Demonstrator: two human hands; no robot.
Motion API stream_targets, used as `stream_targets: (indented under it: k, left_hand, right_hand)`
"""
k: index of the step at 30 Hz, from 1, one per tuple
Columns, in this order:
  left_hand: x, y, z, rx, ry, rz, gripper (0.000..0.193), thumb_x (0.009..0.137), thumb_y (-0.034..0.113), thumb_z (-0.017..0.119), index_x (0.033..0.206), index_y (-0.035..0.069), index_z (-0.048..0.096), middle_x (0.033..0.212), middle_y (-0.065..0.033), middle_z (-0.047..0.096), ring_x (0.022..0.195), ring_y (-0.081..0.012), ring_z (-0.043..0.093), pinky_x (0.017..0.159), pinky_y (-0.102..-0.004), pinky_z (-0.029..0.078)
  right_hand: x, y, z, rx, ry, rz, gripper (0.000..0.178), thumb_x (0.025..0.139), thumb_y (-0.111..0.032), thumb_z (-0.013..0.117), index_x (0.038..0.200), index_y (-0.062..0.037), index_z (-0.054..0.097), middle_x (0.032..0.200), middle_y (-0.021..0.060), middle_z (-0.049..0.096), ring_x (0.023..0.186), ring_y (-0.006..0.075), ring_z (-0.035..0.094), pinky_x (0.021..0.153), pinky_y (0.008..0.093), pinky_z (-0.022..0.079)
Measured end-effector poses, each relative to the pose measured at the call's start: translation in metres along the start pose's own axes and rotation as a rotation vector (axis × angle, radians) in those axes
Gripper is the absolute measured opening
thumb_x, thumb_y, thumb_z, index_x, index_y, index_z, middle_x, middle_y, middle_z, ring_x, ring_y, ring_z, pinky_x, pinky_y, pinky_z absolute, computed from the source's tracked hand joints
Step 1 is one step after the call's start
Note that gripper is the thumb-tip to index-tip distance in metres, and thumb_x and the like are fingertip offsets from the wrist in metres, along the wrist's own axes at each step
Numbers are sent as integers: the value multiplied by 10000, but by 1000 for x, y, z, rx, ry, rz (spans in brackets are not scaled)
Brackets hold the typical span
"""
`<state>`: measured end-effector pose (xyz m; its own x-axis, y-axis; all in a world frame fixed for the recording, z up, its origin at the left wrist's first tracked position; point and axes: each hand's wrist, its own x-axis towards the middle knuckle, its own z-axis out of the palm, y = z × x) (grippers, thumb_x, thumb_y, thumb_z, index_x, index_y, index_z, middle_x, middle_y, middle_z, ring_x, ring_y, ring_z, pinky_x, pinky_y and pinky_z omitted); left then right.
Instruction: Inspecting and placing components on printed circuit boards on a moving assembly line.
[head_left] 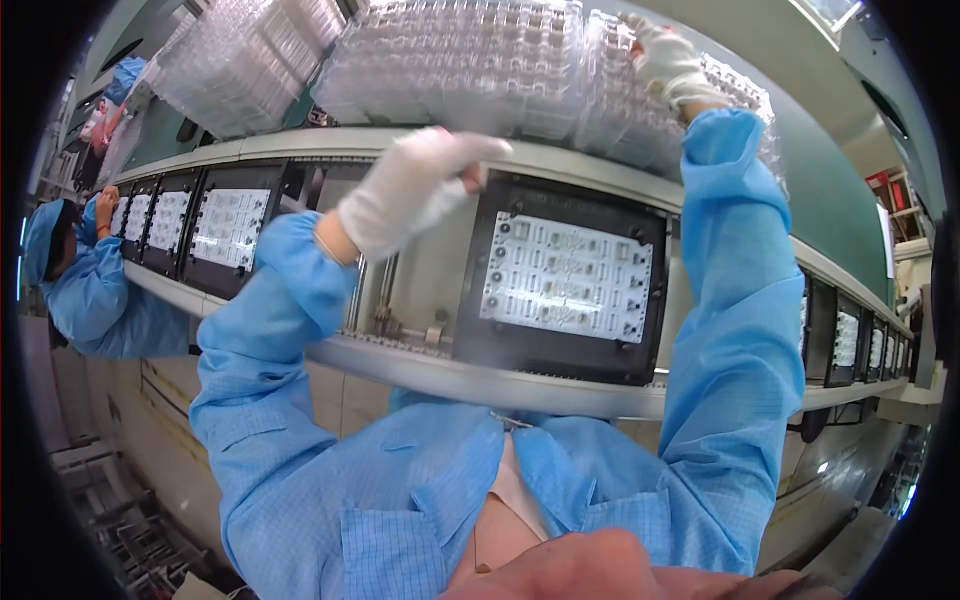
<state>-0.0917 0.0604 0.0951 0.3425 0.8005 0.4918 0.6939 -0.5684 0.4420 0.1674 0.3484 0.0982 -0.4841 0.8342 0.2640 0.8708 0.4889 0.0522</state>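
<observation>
My left hand (418,190), in a white glove with bare fingertips, hangs over the conveyor line beside a black fixture (478,345). Its index finger stretches to the right, apart from the thumb, and I see nothing between them. A panel of white circuit boards (567,275) with small parts in rows lies in that fixture. My right hand (668,65), gloved the same way, reaches over the far rail to a stack of clear plastic trays (610,100). Its fingers are bent at the top of the stack; whatever is in them is too small to make out.
More clear tray stacks (450,70) (245,70) stand along the far side on a green surface (835,215). Other black fixtures with white boards (230,230) line the conveyor both ways. A co-worker (95,280) in blue works at the left. A metal rail (480,385) runs before me.
</observation>
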Motion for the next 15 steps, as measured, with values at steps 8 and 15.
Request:
stream_targets:
  k: [8, 15]
  left_hand:
    - [-22, 27, 64, 55, -221, 73, 313, 826, 57, 665, 1136, 97, 664, 818, -87, 656, 833, -270, 637, 804, -387, 507]
    - [-14, 35, 74, 210, -345, 106, 298, 821, 75, 680, 1116, 111, 660, 800, -81, 656, 829, -265, 642, 785, -377, 501]
  right_hand:
    - [-72, -34, -52, 341, 264, -9, 494, 794, -68, 606, 1285, -116, 641, 982, 197, 722, 965, 322, 693, 885, 407, 532]
    - [-172, -35, -47, 494, 458, -392, 528, 833, 72, 598, 1330, -104, 594, 913, 90, 686, 863, 246, 669, 813, 380, 550]
